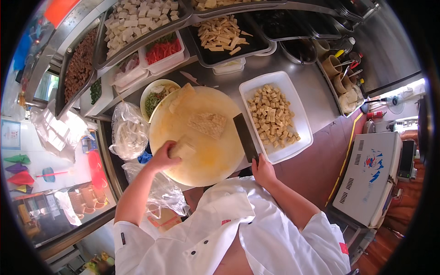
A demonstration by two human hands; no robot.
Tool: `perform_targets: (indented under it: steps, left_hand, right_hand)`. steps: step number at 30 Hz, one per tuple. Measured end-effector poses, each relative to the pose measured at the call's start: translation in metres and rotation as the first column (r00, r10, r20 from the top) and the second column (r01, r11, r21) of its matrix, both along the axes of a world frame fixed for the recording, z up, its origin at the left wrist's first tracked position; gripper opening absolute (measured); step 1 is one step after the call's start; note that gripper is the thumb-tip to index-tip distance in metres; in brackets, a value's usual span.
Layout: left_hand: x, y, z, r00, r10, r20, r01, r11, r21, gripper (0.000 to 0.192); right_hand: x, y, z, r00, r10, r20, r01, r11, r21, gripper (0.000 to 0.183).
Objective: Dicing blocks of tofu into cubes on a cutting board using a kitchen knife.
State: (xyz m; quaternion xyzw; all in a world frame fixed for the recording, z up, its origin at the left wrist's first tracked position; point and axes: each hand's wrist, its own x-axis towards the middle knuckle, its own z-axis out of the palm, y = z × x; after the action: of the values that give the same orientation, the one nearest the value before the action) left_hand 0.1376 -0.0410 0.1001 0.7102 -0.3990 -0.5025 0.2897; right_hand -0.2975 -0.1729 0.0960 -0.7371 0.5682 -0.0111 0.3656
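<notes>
A round, pale chopping board (213, 165) lies in front of me. My left hand (167, 156) grips a pale slab of food (185, 147), perhaps tofu, at the board's left side; its outline is blurred. My right hand (264, 169) holds a cleaver (245, 137) by its handle, with the blade over the board's right edge, beside the tub. A textured, light brown slab (207, 125) rests near the board's middle, and another slab (182, 98) lies at its far left edge. Small light brown cubes (271, 117) fill part of a white plastic tub (304, 137) to the right.
Beyond the board stand a bowl of chopped vegetables (156, 99), a knife (189, 77) and containers of red strips (164, 51). Trays of white cubes (137, 22) and cut sticks (221, 34) sit further back. Plastic bags (129, 130) hang close on the left; utensil pots (332, 65) stand right.
</notes>
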Motion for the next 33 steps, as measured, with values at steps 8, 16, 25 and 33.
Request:
perform_targets:
  steps: [8, 16, 25, 33]
  left_hand:
    - [0.11, -0.087, 0.007, 0.998, -0.008, -0.07, 0.029, 0.955, 0.296, 0.07]
    - [0.058, -0.125, 0.027, 0.549, -0.313, 0.775, 0.343, 0.93, 0.132, 0.067]
    - [-0.055, -0.145, -0.021, 0.448, -0.204, 0.871, 0.626, 0.766, -0.143, 0.062]
    - [-0.058, -0.129, -0.014, 0.547, -0.238, 0.803, 0.428, 0.904, -0.024, 0.078]
  right_hand:
    - [-0.003, 0.0, -0.009, 0.999, 0.0, 0.049, 0.002, 0.999, -0.05, 0.03]
    - [-0.002, 0.0, -0.007, 0.999, -0.032, 0.019, 0.033, 0.999, -0.028, 0.029]
    - [-0.005, -0.006, -0.008, 0.998, 0.004, 0.063, -0.003, 1.0, -0.026, 0.028]
    - [-0.004, -0.007, -0.005, 0.997, -0.002, 0.072, 0.002, 1.0, -0.006, 0.028]
